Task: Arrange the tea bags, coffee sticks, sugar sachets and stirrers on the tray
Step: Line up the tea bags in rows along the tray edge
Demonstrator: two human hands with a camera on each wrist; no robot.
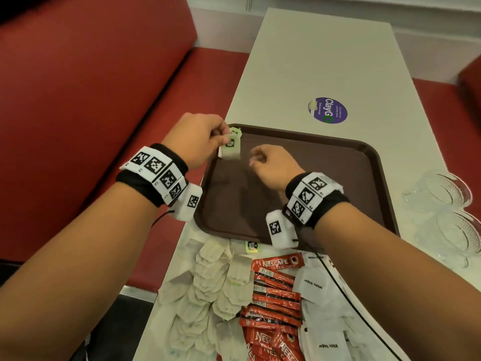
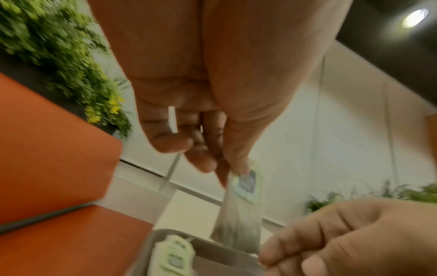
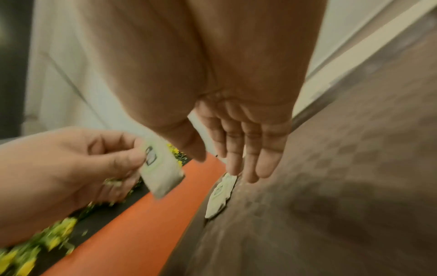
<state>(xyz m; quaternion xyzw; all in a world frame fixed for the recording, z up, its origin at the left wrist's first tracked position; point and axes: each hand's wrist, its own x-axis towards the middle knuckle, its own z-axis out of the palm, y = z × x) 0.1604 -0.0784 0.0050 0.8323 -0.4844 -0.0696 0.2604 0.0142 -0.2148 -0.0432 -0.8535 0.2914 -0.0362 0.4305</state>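
One tea bag [image 1: 230, 150], pinched in the left hand [image 1: 198, 138], should probably be laid beside those at the tray's [image 1: 374, 162] eleven o'clock corner, while the right hand [image 1: 273, 165] hovers slack and empty.

Paper, foil and plastic on a smooth table

The tray [image 1: 364, 162] is brown plastic with a fine matt grain; tea bags [image 1: 208, 280] are soft, porous paper — coffee sticks [image 1: 276, 290] glossy red foil, sugar sachets [image 1: 312, 285] matt white paper; glass bowls [image 1: 447, 194] clear.
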